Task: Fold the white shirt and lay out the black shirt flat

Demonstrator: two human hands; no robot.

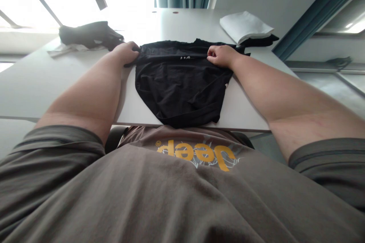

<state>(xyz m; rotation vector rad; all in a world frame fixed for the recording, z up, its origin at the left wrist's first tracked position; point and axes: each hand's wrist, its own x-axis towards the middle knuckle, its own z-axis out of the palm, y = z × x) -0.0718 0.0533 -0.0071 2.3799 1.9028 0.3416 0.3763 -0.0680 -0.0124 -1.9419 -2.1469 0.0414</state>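
Note:
A black T-shirt [179, 87] with a small white print lies spread on the white table, its near edge reaching the table's front edge. My left hand [127, 53] is closed on the shirt's far left side, fingers curled at the fabric. On the far right part of the same shirt, my right hand [221, 56] has its fingers bent and pinched on the cloth. Some folds run across the shirt between the two hands, and the lower part lies loosely wrinkled.
Dark and white garments lie in a loose heap [88, 35] at the table's back left. A folded white cloth [246, 26] rests on a folded black one [262, 41] at the back right. The white table [248, 110] ends just in front of my body.

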